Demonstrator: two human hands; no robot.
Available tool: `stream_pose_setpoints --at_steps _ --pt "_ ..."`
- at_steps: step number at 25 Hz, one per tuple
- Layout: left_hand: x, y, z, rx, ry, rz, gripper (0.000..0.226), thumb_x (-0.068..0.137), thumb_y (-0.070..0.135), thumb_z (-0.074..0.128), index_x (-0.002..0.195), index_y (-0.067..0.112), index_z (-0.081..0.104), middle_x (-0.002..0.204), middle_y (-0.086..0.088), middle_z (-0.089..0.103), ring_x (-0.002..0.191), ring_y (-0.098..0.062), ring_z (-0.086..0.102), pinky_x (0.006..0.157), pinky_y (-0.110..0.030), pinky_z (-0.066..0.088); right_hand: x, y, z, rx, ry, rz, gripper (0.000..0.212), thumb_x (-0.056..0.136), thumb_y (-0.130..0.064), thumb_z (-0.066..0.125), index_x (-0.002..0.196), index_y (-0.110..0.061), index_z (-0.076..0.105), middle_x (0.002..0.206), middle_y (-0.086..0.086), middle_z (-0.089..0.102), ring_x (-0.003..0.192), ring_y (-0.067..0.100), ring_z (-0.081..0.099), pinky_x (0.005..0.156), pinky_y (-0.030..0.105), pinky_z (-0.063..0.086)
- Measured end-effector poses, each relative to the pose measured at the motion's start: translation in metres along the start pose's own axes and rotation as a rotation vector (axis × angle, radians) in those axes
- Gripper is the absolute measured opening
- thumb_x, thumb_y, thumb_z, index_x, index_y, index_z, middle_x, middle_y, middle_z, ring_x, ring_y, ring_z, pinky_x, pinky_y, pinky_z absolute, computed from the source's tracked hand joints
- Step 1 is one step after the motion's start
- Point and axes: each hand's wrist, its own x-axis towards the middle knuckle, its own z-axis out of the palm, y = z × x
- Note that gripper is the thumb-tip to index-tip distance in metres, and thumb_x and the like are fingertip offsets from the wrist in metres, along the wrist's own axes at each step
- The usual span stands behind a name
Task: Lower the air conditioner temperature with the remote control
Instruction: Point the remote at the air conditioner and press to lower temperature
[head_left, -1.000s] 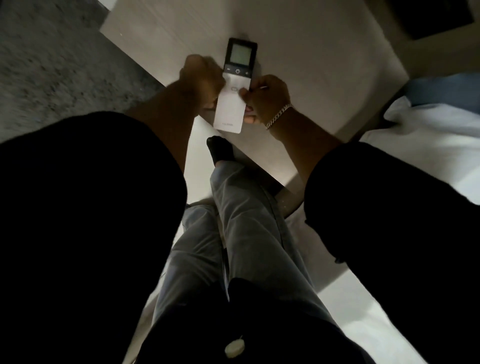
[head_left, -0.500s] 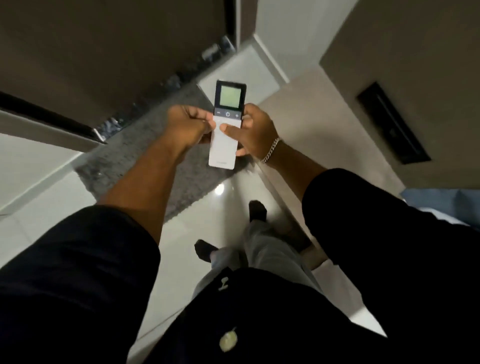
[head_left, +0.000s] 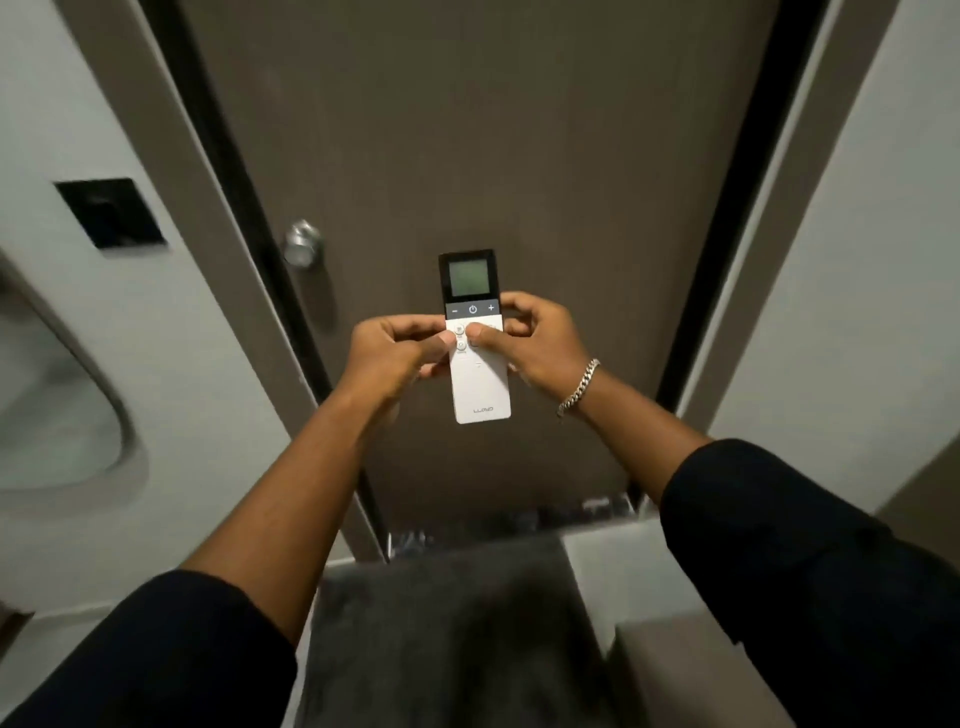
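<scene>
A slim white remote control (head_left: 480, 387) with a black top and a small grey screen is held upright in front of me, at the centre of the view. My left hand (head_left: 395, 353) grips its left edge, thumb resting on the white button area. My right hand (head_left: 537, 348), with a silver chain bracelet at the wrist, grips the right edge, its thumb across the buttons just below the dark strip with minus, power and plus. No air conditioner is in view.
A dark brown door (head_left: 519, 156) with a round metal knob (head_left: 303, 243) stands straight ahead. A black switch plate (head_left: 110, 213) sits on the pale wall at left. A dark grey mat (head_left: 447, 623) lies on the floor below.
The view has swung up from the floor and my legs to the door ahead. Both hands kept hold of the remote, and both thumbs now lie on the buttons.
</scene>
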Motion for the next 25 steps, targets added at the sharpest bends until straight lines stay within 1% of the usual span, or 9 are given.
stream_pose_setpoints --at_steps 2,4,7,10,13,16,19,21,25 --pt "0.008 0.053 -0.012 -0.054 0.011 0.102 0.017 0.082 -0.002 0.067 0.099 0.000 0.069 0.097 -0.014 0.074 0.086 -0.024 0.073 0.072 -0.031 0.060 0.020 -0.053 0.008 0.021 0.028 -0.129 0.030 0.078 -0.001 0.073 0.107 -0.004 0.064 0.096 0.013 0.071 0.065 0.003 0.071 0.060 0.019 0.059" --pt "0.015 0.105 -0.017 -0.082 0.024 0.206 0.015 0.082 -0.004 0.066 0.097 -0.002 0.069 0.093 -0.016 0.073 0.076 -0.022 0.072 0.067 -0.030 0.061 0.035 -0.105 0.012 0.027 0.034 -0.258 0.031 0.078 -0.001 0.072 0.109 -0.004 0.066 0.096 0.010 0.071 0.070 0.002 0.070 0.068 0.019 0.060" --pt "0.019 0.187 -0.019 -0.043 0.016 0.359 0.016 0.082 -0.004 0.066 0.098 -0.005 0.068 0.091 -0.017 0.072 0.066 -0.018 0.072 0.060 -0.025 0.060 0.050 -0.183 0.008 0.033 0.047 -0.409 0.035 0.079 -0.007 0.073 0.113 -0.008 0.066 0.101 0.009 0.073 0.084 0.013 0.072 0.077 0.028 0.061" --pt "0.014 0.267 -0.021 0.009 0.013 0.527 0.009 0.082 -0.002 0.068 0.091 -0.002 0.068 0.087 -0.015 0.072 0.066 -0.019 0.073 0.060 -0.028 0.061 0.060 -0.258 -0.001 0.040 0.049 -0.544 0.034 0.079 -0.014 0.074 0.112 -0.015 0.066 0.104 0.003 0.074 0.084 0.010 0.073 0.073 0.027 0.061" --pt "0.004 0.328 -0.021 0.020 0.018 0.663 0.006 0.081 -0.001 0.069 0.087 -0.001 0.068 0.088 -0.019 0.071 0.075 -0.028 0.072 0.068 -0.035 0.062 0.061 -0.319 -0.008 0.025 0.051 -0.643 0.048 0.081 -0.016 0.073 0.126 -0.008 0.059 0.113 0.008 0.071 0.094 0.016 0.072 0.073 0.028 0.062" --pt "-0.003 0.368 -0.021 0.084 0.003 0.761 0.005 0.082 0.004 0.070 0.086 0.002 0.069 0.089 -0.018 0.073 0.083 -0.030 0.074 0.068 -0.034 0.062 0.057 -0.359 -0.014 0.026 0.051 -0.705 0.045 0.082 -0.017 0.072 0.125 -0.009 0.059 0.111 0.007 0.072 0.095 0.020 0.072 0.072 0.030 0.062" --pt "-0.009 0.394 -0.023 0.133 0.019 0.822 0.007 0.083 0.009 0.070 0.087 0.003 0.069 0.091 -0.017 0.074 0.084 -0.026 0.075 0.068 -0.032 0.062 0.054 -0.385 -0.016 0.038 0.029 -0.757 0.022 0.082 -0.017 0.071 0.102 -0.023 0.065 0.098 -0.001 0.073 0.083 0.012 0.074 0.065 0.026 0.061" --pt "-0.013 0.403 -0.024 0.133 0.034 0.836 0.007 0.083 0.010 0.071 0.086 0.004 0.069 0.090 -0.017 0.075 0.083 -0.026 0.075 0.067 -0.032 0.061 0.051 -0.394 -0.014 0.050 0.023 -0.778 0.019 0.082 -0.016 0.071 0.092 -0.030 0.063 0.094 -0.003 0.073 0.077 0.009 0.074 0.062 0.024 0.061" --pt "-0.017 0.407 -0.026 0.134 0.021 0.832 0.014 0.082 0.010 0.071 0.091 -0.001 0.070 0.091 -0.018 0.075 0.077 -0.023 0.076 0.061 -0.028 0.060 0.048 -0.400 -0.010 0.051 0.048 -0.787 0.023 0.082 -0.017 0.071 0.104 -0.020 0.064 0.101 0.001 0.072 0.084 0.013 0.072 0.068 0.026 0.062"
